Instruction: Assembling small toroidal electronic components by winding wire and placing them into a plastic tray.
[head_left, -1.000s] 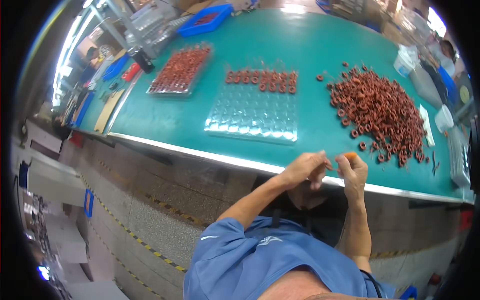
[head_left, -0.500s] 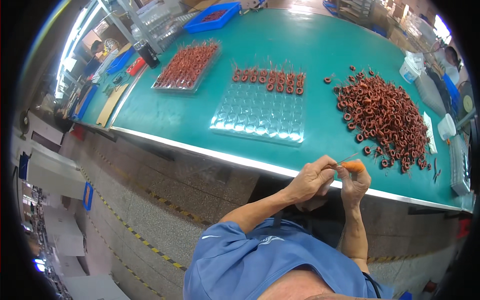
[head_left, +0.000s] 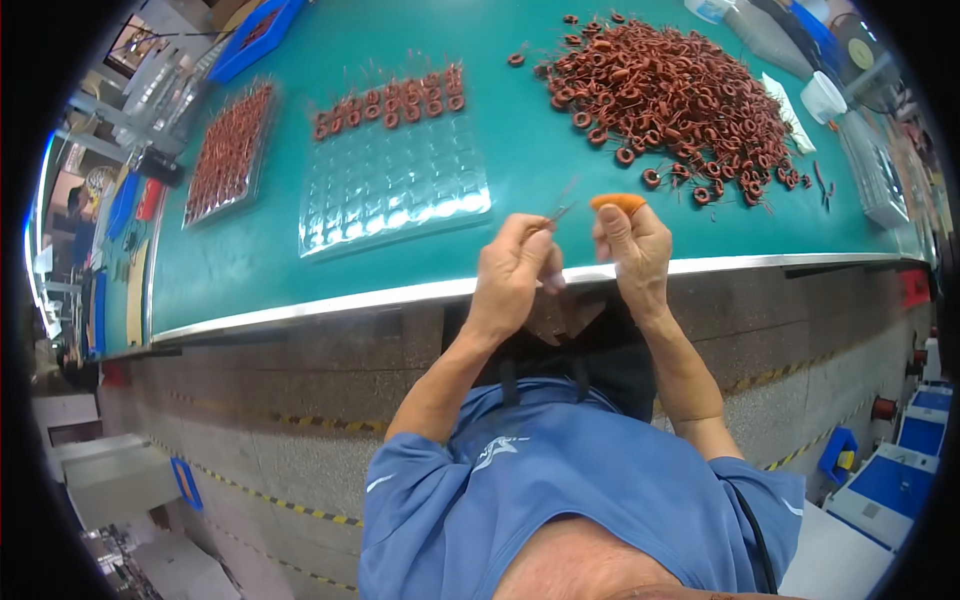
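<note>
My left hand (head_left: 515, 275) is closed in a pinch above the table's front edge. Thin wire leads stick up from its fingertips, like those on the copper-red toroidal coils; the ring itself is hidden in the fingers. To its right, a short gap away, is my right hand (head_left: 640, 255), with an orange finger cot (head_left: 618, 203) on one finger. Its thumb presses toward that finger, and whatever lies between them is hidden. Ahead on the left lies a clear plastic tray (head_left: 395, 185), its far rows filled with coils (head_left: 390, 105). A large heap of coils (head_left: 670, 95) covers the table farther right.
The green table (head_left: 250, 285) has a pale metal front edge. A second tray full of coils (head_left: 232, 145) stands at the left, near a blue bin (head_left: 255, 40). On the right are cutters (head_left: 823, 185), a white tub (head_left: 823, 97) and stacked clear trays (head_left: 870, 170).
My hands, together before, are now apart, the wire leads staying with the left. The head view has shifted, so the table, trays and heap sit higher and farther left.
</note>
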